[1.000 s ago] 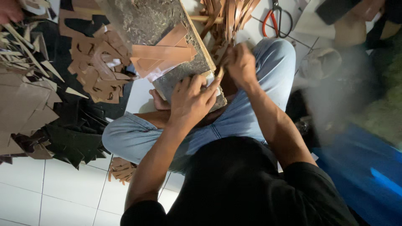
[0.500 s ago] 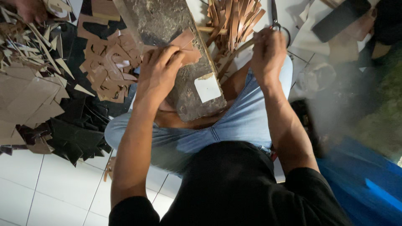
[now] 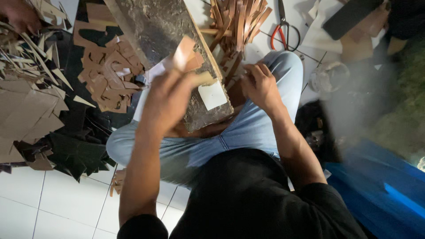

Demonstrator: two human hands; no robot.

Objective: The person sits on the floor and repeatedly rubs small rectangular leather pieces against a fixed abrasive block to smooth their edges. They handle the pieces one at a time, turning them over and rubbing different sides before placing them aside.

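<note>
A dark, worn work board (image 3: 164, 40) rests across my lap, with a small white piece (image 3: 212, 95) near its lower end. My left hand (image 3: 170, 99) is blurred above the board and is closed on a tan leather strip (image 3: 183, 51) that sticks up from the fingers. My right hand (image 3: 261, 84) sits on my right knee beside the board. Its fingers curl at the lower end of a pile of brown leather strips (image 3: 237, 22). Whether it grips a strip is unclear.
Red-handled scissors (image 3: 283, 31) lie on the white tiles past the strips. Brown cut-out scraps (image 3: 110, 71), tan sheets (image 3: 22, 102) and dark offcuts (image 3: 75, 152) cover the floor at left. Another person's hand (image 3: 20, 15) shows at top left. A blue sheet (image 3: 380, 186) lies at right.
My left hand left the board's surface and came up toward me with the tan strip. My right hand dropped from the strip pile down to my knee.
</note>
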